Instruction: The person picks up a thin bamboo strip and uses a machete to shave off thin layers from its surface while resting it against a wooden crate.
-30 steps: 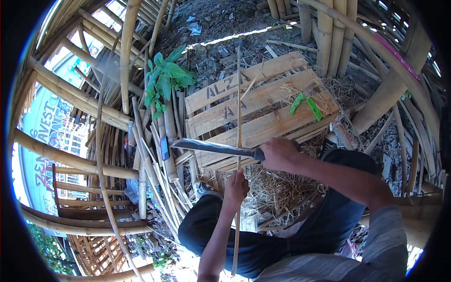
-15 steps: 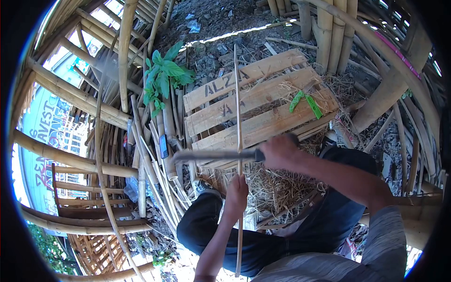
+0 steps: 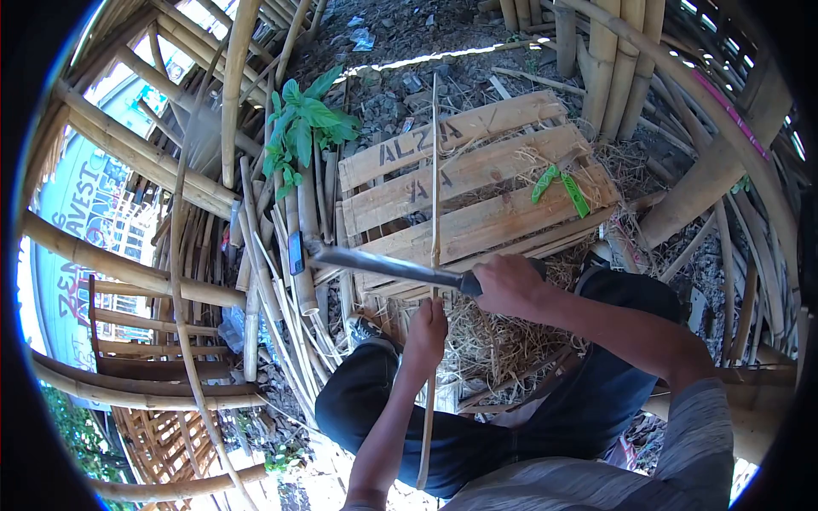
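Note:
My left hand (image 3: 424, 330) is closed around a thin bamboo strip (image 3: 436, 179), which runs from my lap away across the wooden pallet (image 3: 503, 209). In my right hand (image 3: 509, 285) is the dark handle of a long knife (image 3: 383, 266). Its blade crosses over the strip just beyond my left fist and points left, its tip slightly farther from me than the handle. A tool with two green handles (image 3: 573, 194) lies on the pallet's right side.
Below the pallet lies a heap of bamboo shavings (image 3: 494, 353) between my legs. Cut bamboo poles (image 3: 307, 285) and a blue phone-like object (image 3: 296, 253) are at the left, near a leafy plant (image 3: 302, 128). A bamboo lattice (image 3: 136, 289) closes off the left side.
The blade has swung from nearly level to slanted, its tip now farther from me. My left hand still grips the strip, whose near end has shifted slightly left.

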